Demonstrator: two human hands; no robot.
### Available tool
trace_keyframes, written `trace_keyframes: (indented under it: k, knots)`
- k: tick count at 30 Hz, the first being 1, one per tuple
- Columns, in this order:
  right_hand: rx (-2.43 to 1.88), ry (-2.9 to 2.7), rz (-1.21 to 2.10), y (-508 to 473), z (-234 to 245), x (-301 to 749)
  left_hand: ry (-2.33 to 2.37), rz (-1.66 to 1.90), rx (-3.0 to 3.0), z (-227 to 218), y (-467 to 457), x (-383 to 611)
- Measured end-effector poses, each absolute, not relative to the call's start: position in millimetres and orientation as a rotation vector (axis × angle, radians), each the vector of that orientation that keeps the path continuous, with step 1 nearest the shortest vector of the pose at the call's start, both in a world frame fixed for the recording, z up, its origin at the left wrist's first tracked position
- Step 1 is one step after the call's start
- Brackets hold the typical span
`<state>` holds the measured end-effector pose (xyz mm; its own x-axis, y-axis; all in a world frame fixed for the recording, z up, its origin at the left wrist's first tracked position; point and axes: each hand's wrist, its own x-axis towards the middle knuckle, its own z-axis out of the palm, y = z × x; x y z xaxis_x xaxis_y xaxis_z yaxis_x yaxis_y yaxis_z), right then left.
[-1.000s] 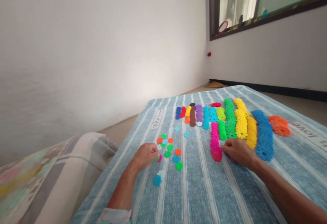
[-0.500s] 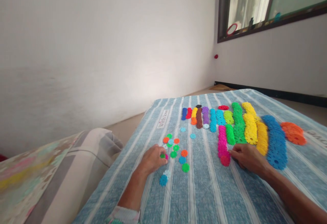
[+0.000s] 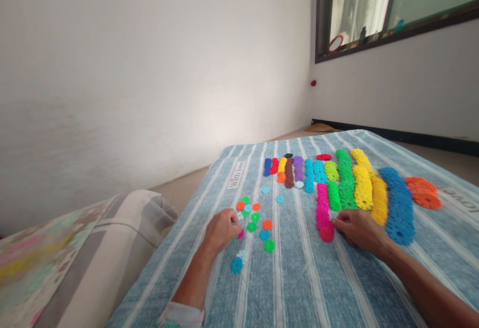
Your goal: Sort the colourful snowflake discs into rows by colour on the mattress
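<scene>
My left hand [image 3: 223, 229] is low over the bed with fingers curled. A pink snowflake disc [image 3: 240, 233] shows at its fingertips, and a green disc is mostly hidden beneath. Loose green [image 3: 269, 246], orange [image 3: 267, 224] and blue [image 3: 237, 265] discs lie scattered around that hand. My right hand [image 3: 357, 229] is closed in a pinch at the near end of an overlapping pink row [image 3: 323, 205], close to the reddish disc [image 3: 327, 234] there. Whatever its fingertips hold is hidden. Just beyond it are the short green row [image 3: 334, 196] and the yellow row [image 3: 363, 188].
A blue striped sheet [image 3: 292, 293] covers the bed. More disc rows, including blue [image 3: 400, 208], brown [image 3: 289, 172] and purple [image 3: 298, 168], run across it, with an orange pile [image 3: 424, 192] at right. Folded bedding [image 3: 123, 238] lies at left. A white wall [image 3: 149, 68] rises behind.
My left hand has shifted slightly up, and the pink disc shows more fully below its fingertips. My right hand stays beside the pink row. The whole view has drifted a little.
</scene>
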<state>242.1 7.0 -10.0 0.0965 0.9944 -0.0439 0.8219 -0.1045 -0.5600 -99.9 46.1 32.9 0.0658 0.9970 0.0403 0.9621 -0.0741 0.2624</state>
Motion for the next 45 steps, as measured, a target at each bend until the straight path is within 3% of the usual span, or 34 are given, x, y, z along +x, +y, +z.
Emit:
trace_keyframes:
  k: [19, 36, 45]
  knots:
    - [-1.968, -1.781, 0.606, 8.3, -13.2, 242.3, 2.145, 0.401, 2.168, 8.3, 95.3, -103.9]
    - [-1.911, -1.662, 0.756, 9.5, -15.4, 245.9, 2.321, 0.342, 1.955, 17.4, 90.6, -117.7]
    - [-1.848, -1.560, 0.826, 11.9, -11.1, 247.5, 2.234, 0.372, 2.204, 16.8, 98.1, -102.5]
